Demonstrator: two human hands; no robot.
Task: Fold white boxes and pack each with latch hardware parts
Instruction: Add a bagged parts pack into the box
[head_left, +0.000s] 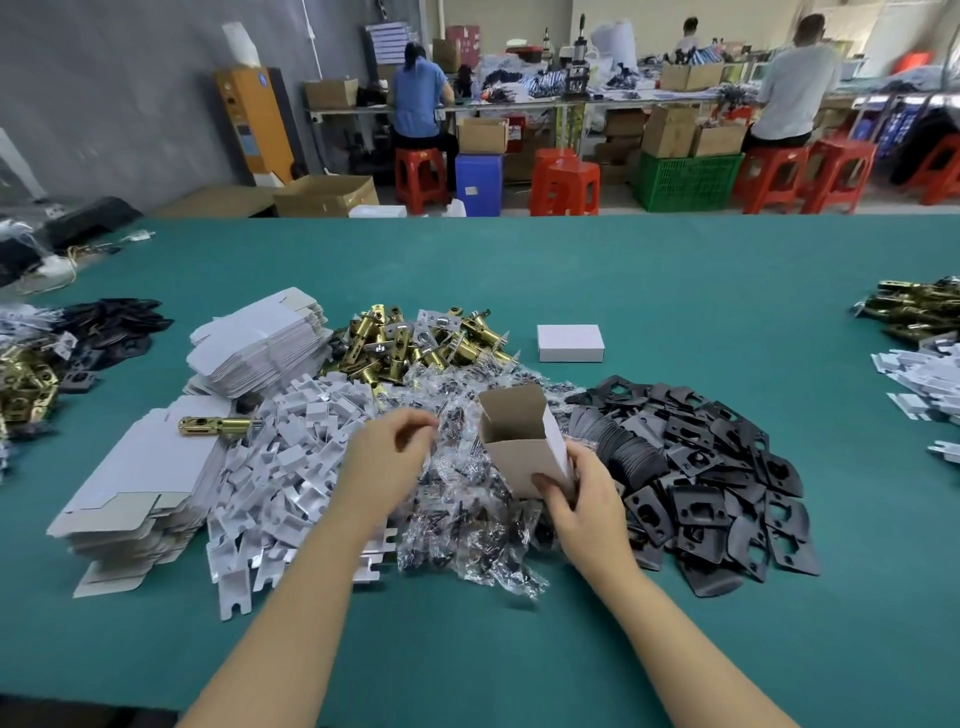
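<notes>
My right hand (587, 499) grips an open white box (519, 441) by its lower end, its brown inside and raised flap facing up. My left hand (389, 457) hovers over the pile of clear screw bags (467, 519), fingers curled; whether it pinches a bag is blurred. White plastic parts (291, 467) lie heaped to the left. Brass latch bolts (410, 343) are piled behind. Black strike plates (711, 493) spread out at the right. Flat unfolded boxes (135, 488) are stacked at the left, with one brass latch (218, 426) on top.
A closed white box (570, 342) sits on the green table (675, 291) behind the piles. A second flat-box stack (265, 338) stands further back. More brass and black parts lie at both table edges. People work at benches in the background.
</notes>
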